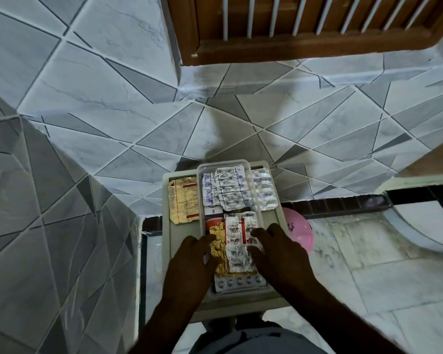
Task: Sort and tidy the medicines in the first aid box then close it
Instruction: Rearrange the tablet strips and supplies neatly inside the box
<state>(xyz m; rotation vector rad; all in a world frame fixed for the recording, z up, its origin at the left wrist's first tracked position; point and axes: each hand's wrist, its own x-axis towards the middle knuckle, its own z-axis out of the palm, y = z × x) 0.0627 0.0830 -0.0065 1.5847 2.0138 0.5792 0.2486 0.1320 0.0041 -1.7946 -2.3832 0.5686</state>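
Note:
A clear plastic first aid box [200,172] sits on a pale lid or tray [165,226] low in the middle of the head view. Silver blister strips [228,189] fill its far half. Nearer me lie a crumpled gold strip [218,241] and a white and red strip [238,238]. My left hand [189,261] rests fingers down on the gold strip's left edge. My right hand [279,251] presses its fingertips on the white and red strip. A strip of round tablets [238,281] shows at the near end. A gold sachet [183,199] lies left of the box, another silver strip [265,190] to the right.
A pink plastic item [301,231] lies right of the tray. Tiled walls with grey triangles stand to the left and ahead. A wooden louvred frame [292,26] is at the top. A dark ledge strip [343,204] and marble floor [368,264] run to the right.

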